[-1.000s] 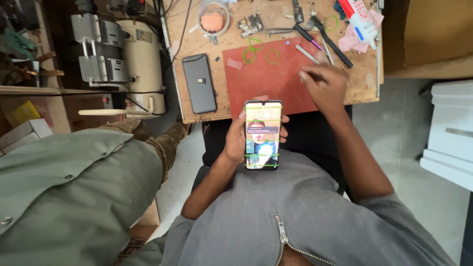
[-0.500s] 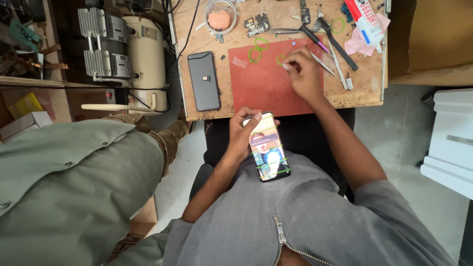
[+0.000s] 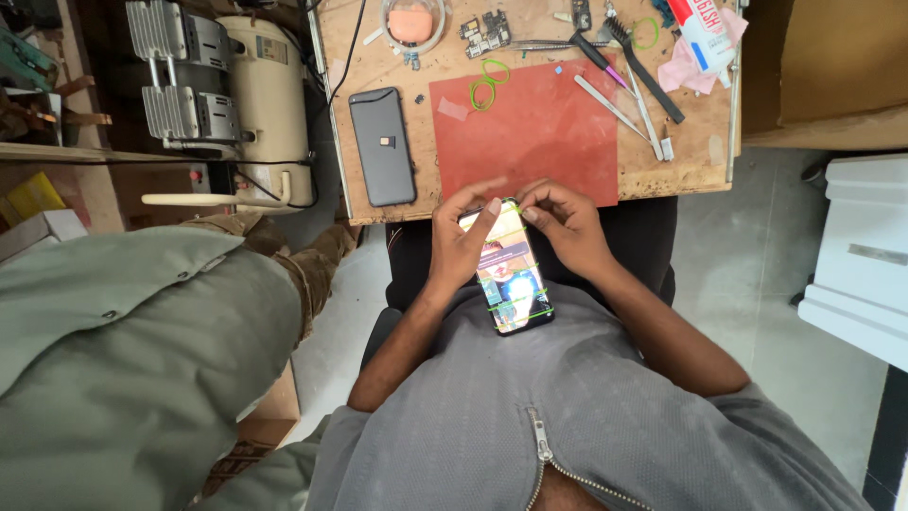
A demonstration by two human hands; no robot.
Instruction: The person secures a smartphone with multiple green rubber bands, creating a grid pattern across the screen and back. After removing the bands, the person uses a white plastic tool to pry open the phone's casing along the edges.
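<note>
1. The left hand (image 3: 463, 241) grips a lit smartphone (image 3: 511, 274) along its left edge, thumb laid over the upper screen; the phone sits tilted above the person's lap, just below the near edge of the wooden surface (image 3: 681, 175).
2. The right hand (image 3: 567, 227) pinches the phone's top right corner with its fingertips; so both hands are closed on the phone.
3. Thin green rubber bands (image 3: 518, 305) cross the lower part of the phone.
4. On the surface lies a red mat (image 3: 549, 132), bare across its middle; two more green bands (image 3: 487, 85) rest at its upper left corner.
5. A dark phone (image 3: 381, 147) lies face down just left of the mat; tweezers (image 3: 610, 106) and a black brush (image 3: 643, 66) lie towards the right.
6. A pink case (image 3: 410, 21) and a small circuit board (image 3: 482, 33) sit at the far edge.
7. A cream-coloured machine (image 3: 265, 104) stands left of the surface; another person's olive sleeve (image 3: 123, 360) fills the lower left.
</note>
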